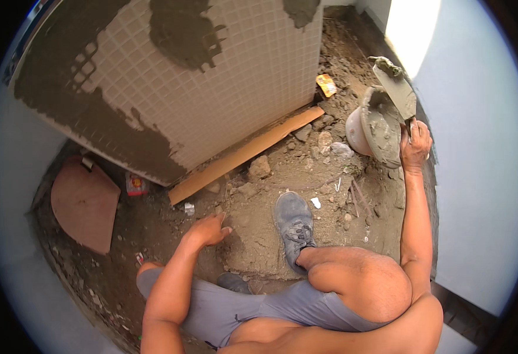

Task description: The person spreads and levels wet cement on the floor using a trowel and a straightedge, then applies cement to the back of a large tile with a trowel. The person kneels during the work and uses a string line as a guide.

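My right hand is wrapped round the handle of a trowel, whose flat blade carries a lump of wet grey mortar at its far end. Just below and left of the blade is a white bowl-shaped container, tilted and coated inside with mortar. My left hand hangs over the dirt, empty, its fingers partly stretched. Ahead of it leans a large tile with a gridded back, bearing mortar patches at its top and along its left side.
A wooden strip runs along the tile's lower edge. A pinkish quarter-round piece leans at the left wall. Rubble, stones and an orange wrapper lie on the dirt. My shoe rests mid-floor; a pale wall bounds the right.
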A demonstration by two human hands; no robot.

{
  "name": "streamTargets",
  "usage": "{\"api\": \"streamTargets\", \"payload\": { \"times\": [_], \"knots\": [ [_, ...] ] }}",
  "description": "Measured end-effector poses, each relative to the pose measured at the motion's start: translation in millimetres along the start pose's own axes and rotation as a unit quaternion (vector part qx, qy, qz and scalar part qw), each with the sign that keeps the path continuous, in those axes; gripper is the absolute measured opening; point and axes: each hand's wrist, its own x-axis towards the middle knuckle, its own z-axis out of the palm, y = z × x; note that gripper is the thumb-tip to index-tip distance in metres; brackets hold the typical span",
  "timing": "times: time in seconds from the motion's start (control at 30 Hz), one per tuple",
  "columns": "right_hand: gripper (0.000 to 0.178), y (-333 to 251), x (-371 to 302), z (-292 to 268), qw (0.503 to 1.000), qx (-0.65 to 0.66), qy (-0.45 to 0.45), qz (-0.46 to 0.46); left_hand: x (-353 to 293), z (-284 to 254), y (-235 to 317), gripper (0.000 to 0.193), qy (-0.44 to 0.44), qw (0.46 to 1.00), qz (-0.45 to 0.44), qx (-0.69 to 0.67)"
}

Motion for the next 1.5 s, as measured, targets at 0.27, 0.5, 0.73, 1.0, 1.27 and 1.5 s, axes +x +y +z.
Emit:
{"api": "streamTargets", "payload": {
  "times": [0.27,0.5,0.73,1.0,1.27,1.5],
  "knots": [
    [0.041,-198.3,-18.4,24.1,0.923,0.339,-0.054,-0.175,-9.4,4.8,-10.1,0.063,0.011,0.999,-0.014,-0.04],
    [0.034,-293.1,-49.0,50.1,0.848,0.345,-0.216,-0.34,-35.9,17.9,-20.7,0.064,0.05,0.995,-0.05,-0.074],
    [0.03,-339.4,-23.8,64.2,0.797,0.361,-0.32,-0.363,-43.9,31.3,-31.4,0.065,0.078,0.993,-0.045,-0.077],
    [0.034,-347.2,90.6,17.0,0.79,0.453,-0.3,-0.282,-44.6,24.9,-24.7,0.061,0.057,0.995,-0.053,-0.068],
    [0.031,-378.6,213.3,-34.8,0.745,0.622,-0.137,-0.199,-36.7,25.3,-28.2,0.06,0.039,0.996,-0.044,-0.069],
    [0.026,-361.7,108.1,-4.6,0.787,0.533,-0.116,-0.288,-40.8,26.8,-27.7,0.057,0.071,0.994,-0.042,-0.073]
  ]
}}
